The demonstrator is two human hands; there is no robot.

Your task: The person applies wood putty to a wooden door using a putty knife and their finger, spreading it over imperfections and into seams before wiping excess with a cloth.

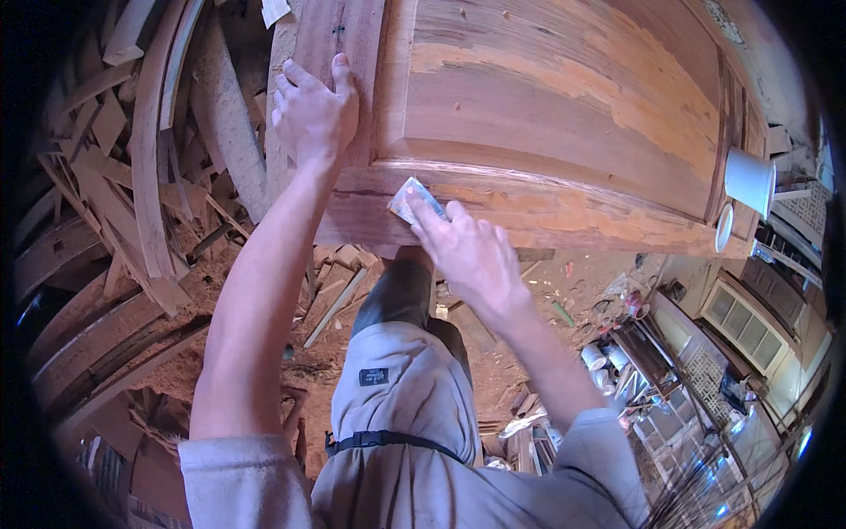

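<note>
A reddish-brown wooden panel door (520, 137) lies in front of me, with orange filler smeared in streaks over its panel and near rail. My left hand (315, 110) rests on the upright frame piece at the door's left, fingers apart and holding nothing. In my right hand (471, 251) is a small flat grey scraper (418, 201), pinched under the fingers. Its edge lies against the near rail, close to the left corner joint. The underside of the scraper is hidden.
A white tub (749, 181) and a round white lid (723, 227) are at the door's right end. Stacked curved boards and offcuts (154, 159) crowd the left side. Wood scraps and sawdust (330, 304) cover the floor below. Cluttered cans (594, 356) and a cabinet (745, 322) stand at right.
</note>
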